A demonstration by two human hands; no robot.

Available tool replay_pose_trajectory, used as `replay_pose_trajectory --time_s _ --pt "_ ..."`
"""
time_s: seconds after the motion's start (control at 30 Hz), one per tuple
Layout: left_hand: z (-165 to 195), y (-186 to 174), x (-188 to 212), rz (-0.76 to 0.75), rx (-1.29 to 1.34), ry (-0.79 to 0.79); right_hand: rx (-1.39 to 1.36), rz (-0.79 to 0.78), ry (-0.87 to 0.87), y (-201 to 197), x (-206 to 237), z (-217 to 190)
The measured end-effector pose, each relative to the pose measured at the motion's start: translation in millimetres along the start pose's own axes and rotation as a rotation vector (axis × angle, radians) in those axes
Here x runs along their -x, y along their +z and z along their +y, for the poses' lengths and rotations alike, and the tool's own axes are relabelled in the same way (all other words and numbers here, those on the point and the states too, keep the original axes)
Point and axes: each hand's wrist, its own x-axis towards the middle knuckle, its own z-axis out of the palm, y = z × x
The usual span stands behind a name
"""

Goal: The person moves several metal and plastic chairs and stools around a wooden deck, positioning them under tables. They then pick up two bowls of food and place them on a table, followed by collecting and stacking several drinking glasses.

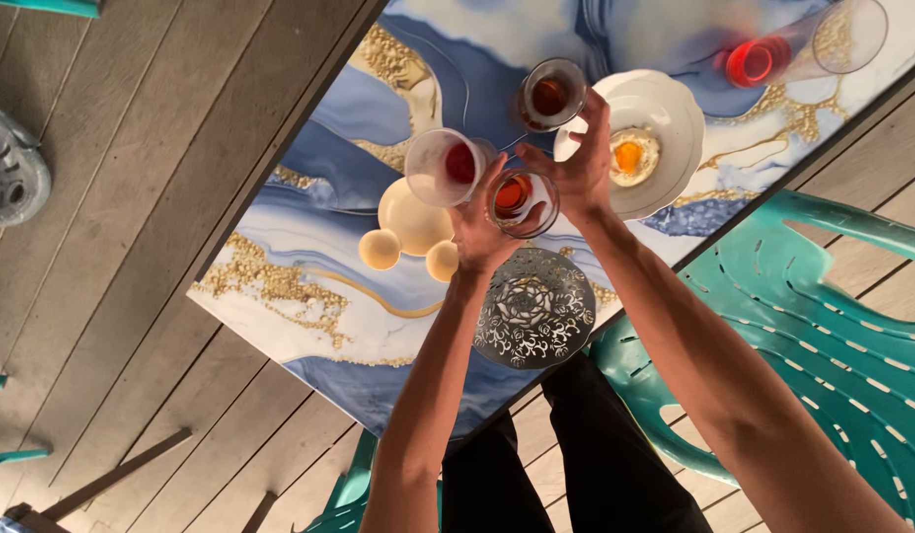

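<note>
Legs: black trousers (pixel 586 464) show at the bottom, over a wooden plank floor (pixel 132 197).
Chair: a green plastic chair (pixel 823 326) stands just beside the worktop.
Worktop: the worktop (pixel 309 296) is blue and white with gold swirls.
Coaster: a dark round coaster with a cut-out flower pattern (pixel 533 308) lies on the near edge.
Left hand: the left hand (pixel 477 232) wraps around a small glass of brown drink (pixel 522 200).
Right hand: the right hand (pixel 576 168) grips the same small glass from the other side.
Small glass: it sits between both hands, just past the coaster.
Clear cup: a clear cup with red drink (pixel 445 166) is tipped on its side, touching the left hand.
Cream dish: a cream dish with round knobs (pixel 410 229) lies near the cup.
Second glass: another glass of brown drink (pixel 552 94) is beyond the hands.
Plate: a white plate (pixel 665 109) holds an egg (pixel 630 156).
Far glass: a tall glass with red drink (pixel 803 49) lies in the far corner.
</note>
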Motion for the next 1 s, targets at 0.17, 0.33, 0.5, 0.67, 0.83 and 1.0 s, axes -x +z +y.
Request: replay_pose_trajectory --time_s 0.17,0.33,0.5,0.67,0.83,1.0 --pt "-3.3 7.0 -4.7 -0.042 -0.006 -0.034 0.043 0.006 -0.009 2.5 -11.1 0.7" --pt "-7.4 7.3 -5.8 -0.119 0.008 -0.123 0.053 -0.009 -0.048 3.0 -19.8 -2.9" --pt "-7.1 5.7 -4.5 -0.07 -0.103 -0.009 0.143 -0.041 -0.074 3.7 -32.2 -2.8" --pt "-3.3 -1.3 1.6 -0.026 -0.034 -0.02 0.095 -0.073 -0.157 0.2 -24.4 -0.6" --pt "1.0 -25.9 24.8 -0.046 -0.01 -0.1 0.091 -0.095 -0.355 -7.6 6.9 -8.3" --pt "13.1 -77.0 50.2 -0.045 0.016 -0.088 0.019 -0.194 -0.454 -5.6 39.4 -48.3"
